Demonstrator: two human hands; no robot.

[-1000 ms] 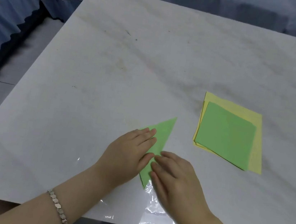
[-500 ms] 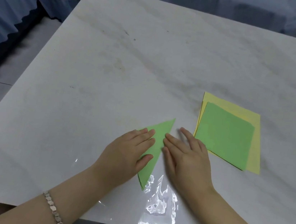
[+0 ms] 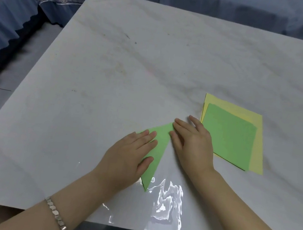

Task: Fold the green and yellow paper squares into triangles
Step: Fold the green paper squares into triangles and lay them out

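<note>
A green paper folded into a triangle (image 3: 159,144) lies flat on the white marble table (image 3: 113,75), near its front edge. My left hand (image 3: 128,156) presses its left half with flat fingers and hides part of it. My right hand (image 3: 191,141) lies flat beside the triangle's right edge, fingertips on its upper tip. To the right a green paper square (image 3: 228,138) rests on a stack of yellow paper squares (image 3: 256,148), untouched.
A clear plastic sleeve (image 3: 165,209) lies crumpled at the table's front edge, just below the triangle. Blue fabric (image 3: 8,24) hangs to the left and behind the table. A silver bracelet (image 3: 56,216) circles my left wrist.
My right hand has slid up along the triangle's right edge, from its lower end to its upper tip. My left hand has kept pressing the paper in place.
</note>
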